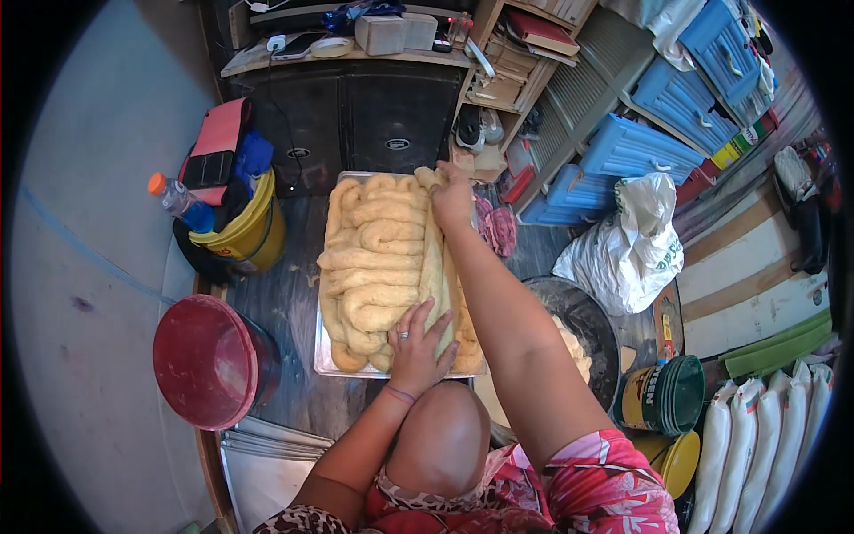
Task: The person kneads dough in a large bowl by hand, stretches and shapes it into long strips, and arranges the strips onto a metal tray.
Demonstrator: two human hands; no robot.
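Thick, pale-yellow ropes of dough (374, 254) lie piled in folded rows on a shallow metal tray (321, 351) on the floor. One long dough rope (432, 258) runs lengthwise along the pile's right side. At its far end my right hand (452, 194) is closed around the dough, the fingertips partly hidden. Fingers spread, my left hand (418, 349) rests on the near end of that same rope, with a ring on one finger. My bent knee shows just below the tray. More dough (574, 349) sits in a dark round basin (598, 311), partly behind my right forearm.
A red bucket (206, 360) stands left, with stacked metal trays (258, 463) below it. Behind it is a yellow bucket (253, 231) topped by a bottle (182, 206). To the right are a white sack (627, 245), blue drawers (640, 156) and a green bucket (663, 396).
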